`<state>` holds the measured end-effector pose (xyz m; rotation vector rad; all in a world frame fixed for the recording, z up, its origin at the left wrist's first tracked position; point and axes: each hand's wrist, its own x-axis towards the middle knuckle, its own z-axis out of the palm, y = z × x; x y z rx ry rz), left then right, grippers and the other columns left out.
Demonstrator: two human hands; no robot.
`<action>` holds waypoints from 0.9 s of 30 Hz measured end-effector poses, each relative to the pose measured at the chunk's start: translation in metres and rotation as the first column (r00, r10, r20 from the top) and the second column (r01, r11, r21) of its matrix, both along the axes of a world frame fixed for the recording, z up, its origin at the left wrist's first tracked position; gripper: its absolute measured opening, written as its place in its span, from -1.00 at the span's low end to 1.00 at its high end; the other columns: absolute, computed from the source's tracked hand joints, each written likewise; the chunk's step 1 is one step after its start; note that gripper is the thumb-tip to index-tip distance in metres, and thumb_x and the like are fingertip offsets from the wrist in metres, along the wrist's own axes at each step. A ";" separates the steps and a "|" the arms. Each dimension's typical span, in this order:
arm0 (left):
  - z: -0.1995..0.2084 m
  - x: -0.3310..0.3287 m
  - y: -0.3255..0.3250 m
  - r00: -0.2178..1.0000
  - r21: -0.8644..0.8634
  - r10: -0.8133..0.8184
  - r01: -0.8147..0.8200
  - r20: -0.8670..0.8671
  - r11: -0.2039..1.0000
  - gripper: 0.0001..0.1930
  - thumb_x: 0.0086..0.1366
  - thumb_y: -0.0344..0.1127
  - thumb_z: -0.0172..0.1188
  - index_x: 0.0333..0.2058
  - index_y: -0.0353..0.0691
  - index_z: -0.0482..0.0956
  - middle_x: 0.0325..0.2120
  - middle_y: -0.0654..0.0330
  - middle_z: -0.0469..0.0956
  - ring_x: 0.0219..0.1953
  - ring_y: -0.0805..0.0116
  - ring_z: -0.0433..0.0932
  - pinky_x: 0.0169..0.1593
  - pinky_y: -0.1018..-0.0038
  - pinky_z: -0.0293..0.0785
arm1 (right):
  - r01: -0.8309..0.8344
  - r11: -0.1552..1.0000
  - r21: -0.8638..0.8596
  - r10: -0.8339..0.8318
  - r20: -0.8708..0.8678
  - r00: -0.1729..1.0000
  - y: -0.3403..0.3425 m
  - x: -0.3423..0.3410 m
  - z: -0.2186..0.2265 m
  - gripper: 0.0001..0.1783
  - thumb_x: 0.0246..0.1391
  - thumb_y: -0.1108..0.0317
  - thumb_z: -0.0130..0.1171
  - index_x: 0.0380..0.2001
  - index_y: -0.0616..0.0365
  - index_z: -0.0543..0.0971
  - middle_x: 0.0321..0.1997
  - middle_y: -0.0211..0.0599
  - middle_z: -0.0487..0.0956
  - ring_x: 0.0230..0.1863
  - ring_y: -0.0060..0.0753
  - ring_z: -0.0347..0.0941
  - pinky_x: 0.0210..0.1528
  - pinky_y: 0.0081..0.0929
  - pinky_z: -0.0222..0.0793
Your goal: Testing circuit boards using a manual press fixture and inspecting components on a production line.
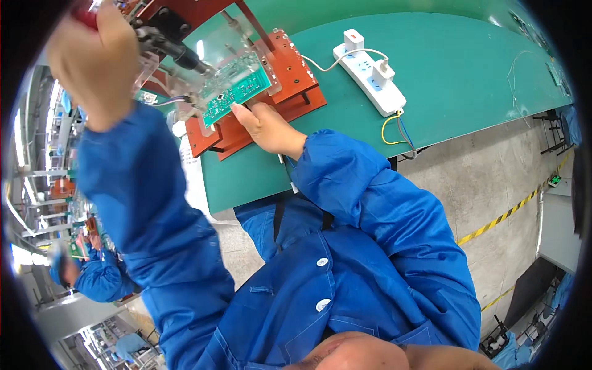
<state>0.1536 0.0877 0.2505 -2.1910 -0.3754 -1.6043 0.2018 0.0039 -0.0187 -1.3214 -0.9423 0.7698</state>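
Right hand (268,126) first: its fingers (242,113) are stretched out flat, thumb forward, pressing on the near edge of the green circuit board (237,92), not curled round anything. That board lies tilted in the red-brown fixture (290,92), under a clear plastic cover plate (231,52) that is hinged up over it. The heel of the hand rests on the fixture's lower ledge.

Up at the top left, the left hand (92,61) is raised and blurred, fingers closed round a red handle (83,15), only a sliver of it peeking out above the knuckles. Just beside that hand sits the black clamp mechanism (169,34) on top of the fixture, with a bundle of thin wires (169,102) trailing off the board's left end.

Widening out: the fixture stands on a green desk (444,68), near its front edge. To the right, well apart from the board, a white power strip (370,74) lies with two white plugs in it, a white cable looping back toward the fixture and yellow and blue leads hanging off the desk's edge. Both arms are in blue work sleeves (370,191). Below, grey concrete floor with a yellow-and-black striped line (505,216). Far left, another person in blue (98,277) is at a separate bench, hands too small to read.
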 end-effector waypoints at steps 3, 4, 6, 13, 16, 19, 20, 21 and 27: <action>-0.099 -0.004 0.008 0.861 0.232 -0.496 0.462 0.115 0.856 -0.77 0.12 -0.61 0.21 -0.21 -0.34 0.65 -0.13 -0.06 0.66 -0.07 0.00 0.67 0.08 0.26 0.53 | 0.012 0.992 0.129 -0.010 -0.015 1.000 -0.004 -0.002 0.005 -0.38 0.43 -0.06 -0.07 -0.29 0.43 0.51 -0.48 -0.06 0.51 -0.38 -0.24 0.39 -0.20 -0.22 0.35; -0.108 -0.014 -0.010 0.908 0.267 -0.419 0.408 -0.018 0.873 -0.69 0.08 -0.67 0.16 -0.17 -0.36 0.63 -0.04 -0.14 0.64 0.00 -0.08 0.66 0.14 0.21 0.52 | -0.001 0.991 0.136 0.002 -0.008 1.000 -0.006 -0.004 0.009 -0.38 0.43 -0.06 -0.07 -0.29 0.43 0.51 -0.48 -0.06 0.51 -0.38 -0.24 0.39 -0.20 -0.22 0.35; -0.102 -0.045 -0.025 0.925 0.163 -0.370 0.380 -0.091 0.910 -0.65 0.06 -0.69 0.13 -0.13 -0.39 0.60 0.01 -0.18 0.61 0.05 -0.11 0.63 0.16 0.18 0.51 | 0.087 0.992 0.086 -0.088 0.005 0.996 -0.017 -0.004 0.017 -0.39 0.43 -0.07 -0.08 -0.31 0.38 0.53 -0.50 -0.11 0.50 -0.39 -0.27 0.43 -0.22 -0.27 0.39; -0.180 -0.208 -0.010 0.961 -0.532 0.100 -0.228 -0.259 0.816 -0.61 0.14 -0.53 0.24 -0.01 -0.40 0.54 -0.23 -0.04 0.63 -0.16 0.07 0.63 -0.08 0.35 0.56 | 0.266 0.945 0.189 -0.311 0.769 0.559 -0.105 -0.036 0.039 -0.47 0.12 0.23 0.32 0.06 0.37 0.53 0.05 0.06 0.51 0.12 0.09 0.45 0.16 -0.14 0.37; -0.231 -0.243 0.027 0.984 -0.941 0.090 -0.173 -0.153 0.290 -0.46 0.20 -0.43 0.32 0.15 -0.42 0.43 -0.18 -0.03 0.65 -0.15 0.20 0.64 -0.10 0.37 0.56 | 0.097 0.990 0.104 -0.143 0.735 0.663 -0.102 -0.060 0.053 -0.60 0.11 0.31 0.32 -0.03 0.30 0.58 -0.04 -0.03 0.52 -0.03 -0.03 0.54 -0.02 -0.20 0.46; -0.241 -0.235 0.048 0.987 -0.980 -0.151 0.025 0.056 -0.200 -0.32 0.22 -0.44 0.35 0.27 -0.45 0.28 -0.12 -0.03 0.65 -0.12 0.29 0.65 -0.08 0.39 0.57 | -0.098 0.995 0.001 0.076 0.615 0.785 -0.077 -0.085 0.047 -0.71 0.12 0.38 0.30 -0.10 0.25 0.60 -0.10 -0.10 0.53 -0.19 -0.13 0.60 -0.17 -0.26 0.51; -0.245 -0.232 0.055 0.988 -0.977 -0.138 0.041 0.071 -0.207 -0.32 0.22 -0.44 0.35 0.27 -0.45 0.28 -0.12 -0.03 0.65 -0.12 0.29 0.65 -0.08 0.39 0.57 | -0.144 0.989 -0.022 0.129 0.595 0.793 -0.062 -0.091 0.043 -0.75 0.12 0.41 0.28 -0.13 0.24 0.60 -0.12 -0.12 0.53 -0.26 -0.18 0.62 -0.23 -0.29 0.52; -0.248 -0.228 0.059 0.970 -0.955 -0.174 0.120 0.172 -0.273 -0.30 0.20 -0.50 0.34 0.28 -0.46 0.25 -0.10 -0.05 0.65 -0.10 0.28 0.66 -0.06 0.40 0.58 | -0.173 0.985 -0.023 0.155 0.569 0.807 -0.051 -0.099 0.039 -0.78 0.14 0.43 0.26 -0.15 0.27 0.60 -0.12 -0.10 0.53 -0.26 -0.14 0.63 -0.19 -0.28 0.52; -0.259 -0.230 0.061 0.873 -0.846 -0.163 0.376 0.460 -0.379 -0.29 0.16 -0.70 0.24 0.30 -0.47 0.22 -0.05 -0.08 0.65 -0.06 0.27 0.67 0.01 0.42 0.59 | -0.117 0.992 0.039 0.075 0.567 0.821 0.018 -0.143 0.013 -0.84 0.17 0.51 0.19 -0.17 0.28 0.59 -0.12 -0.05 0.51 -0.22 0.00 0.62 -0.20 -0.19 0.54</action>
